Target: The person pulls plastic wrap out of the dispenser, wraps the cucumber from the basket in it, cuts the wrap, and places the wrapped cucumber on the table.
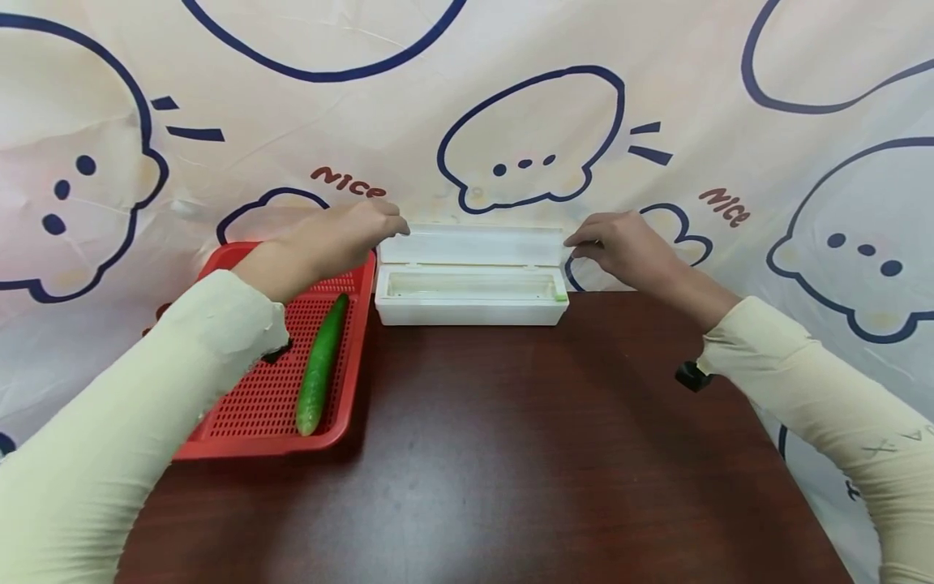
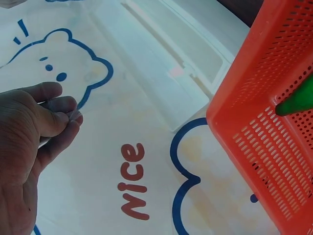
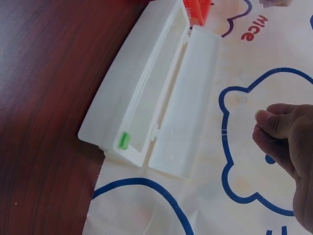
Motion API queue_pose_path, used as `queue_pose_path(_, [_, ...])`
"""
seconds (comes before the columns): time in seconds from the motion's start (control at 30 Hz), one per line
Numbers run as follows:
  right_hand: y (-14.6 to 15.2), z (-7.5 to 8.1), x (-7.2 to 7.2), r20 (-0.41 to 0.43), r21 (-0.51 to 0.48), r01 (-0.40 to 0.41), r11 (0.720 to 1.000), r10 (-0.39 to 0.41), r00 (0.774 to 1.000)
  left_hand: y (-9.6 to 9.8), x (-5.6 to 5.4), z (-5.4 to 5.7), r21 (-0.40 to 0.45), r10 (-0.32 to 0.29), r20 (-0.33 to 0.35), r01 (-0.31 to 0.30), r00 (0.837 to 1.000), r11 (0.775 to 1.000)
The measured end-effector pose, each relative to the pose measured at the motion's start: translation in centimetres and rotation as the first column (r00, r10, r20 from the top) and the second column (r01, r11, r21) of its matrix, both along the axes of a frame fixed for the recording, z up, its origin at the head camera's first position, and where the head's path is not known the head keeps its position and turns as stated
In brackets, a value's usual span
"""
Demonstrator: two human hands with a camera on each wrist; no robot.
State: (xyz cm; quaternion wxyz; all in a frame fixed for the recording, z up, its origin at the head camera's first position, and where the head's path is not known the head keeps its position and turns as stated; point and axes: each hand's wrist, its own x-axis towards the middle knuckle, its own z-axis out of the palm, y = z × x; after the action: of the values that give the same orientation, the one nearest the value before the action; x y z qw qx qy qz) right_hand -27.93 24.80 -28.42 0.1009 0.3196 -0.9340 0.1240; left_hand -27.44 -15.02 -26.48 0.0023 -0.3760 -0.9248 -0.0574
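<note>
A white cling film dispenser [image 1: 473, 312] stands at the table's back edge with its lid [image 1: 474, 245] raised. A small green piece [image 3: 124, 141] sits at its right end. Above the dispenser's left end, my left hand [image 1: 353, 235] pinches between thumb and fingers what looks like clear cling film [image 2: 75, 116], barely visible. My right hand [image 1: 627, 247] is raised beyond the right end, thumb and fingertips pinched on the film's other side. How far the film stretches between the hands is hard to see.
A red perforated basket [image 1: 357, 349] stands on the left, next to the dispenser, with a green cucumber [image 1: 321, 365] lying in it. The dark brown table [image 1: 511, 454] spreads in front. Behind hangs a pale sheet [image 1: 409, 122] with blue cartoon outlines.
</note>
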Motion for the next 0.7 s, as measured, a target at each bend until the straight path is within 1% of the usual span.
queue_pose_path(0.07, [0.0,0.1,0.3,-0.006,-0.006,-0.006,1.000,0.006,1.000,0.0,0.2,0.1,-0.005,0.000,-0.009,0.000,1.000,1.000])
queue_pose_path(0.3, [0.2,0.4,1.8,-0.023,0.009,-0.007,1.000,0.007,1.000,0.2,1.2,0.5,0.023,-0.042,-0.030,0.043,0.999,0.999])
queue_pose_path(0.53, [0.0,1.0,2.9,-0.061,-0.013,-0.004,1.000,0.004,0.998,0.1,2.3,1.4,0.016,-0.024,-0.047,0.025,0.999,1.000])
queue_pose_path(0.7, [0.2,1.5,3.5,-0.085,-0.025,-0.011,1.000,0.009,0.996,0.1,3.1,1.8,0.016,-0.032,-0.063,0.033,0.998,0.999])
